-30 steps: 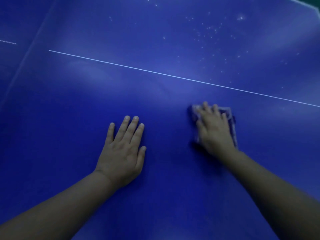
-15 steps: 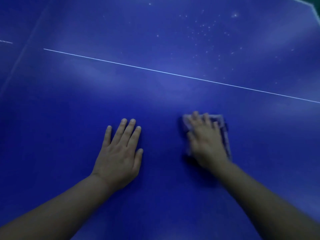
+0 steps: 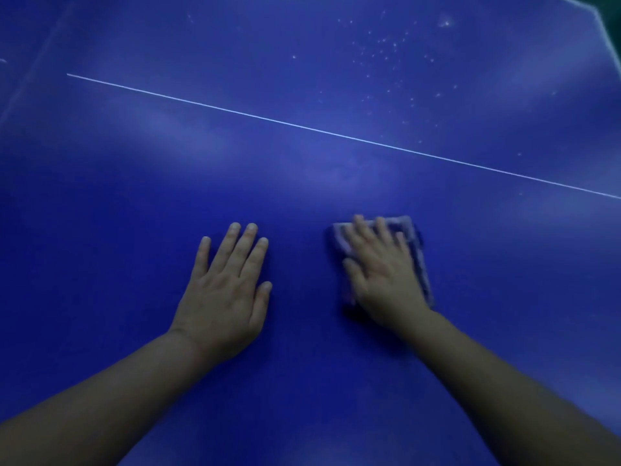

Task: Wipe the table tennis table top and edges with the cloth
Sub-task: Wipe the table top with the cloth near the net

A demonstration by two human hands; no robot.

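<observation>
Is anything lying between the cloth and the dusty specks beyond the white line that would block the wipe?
Nothing visible does. The right hand presses the cloth flat on the table; only bare blue surface and the painted white line lie before the specks.

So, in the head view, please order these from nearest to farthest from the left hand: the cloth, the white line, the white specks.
Measured from the left hand:
1. cloth, just to its right, under the right hand.
2. white line, ahead, crossing the table.
3. white specks, beyond the line, far right.
</observation>
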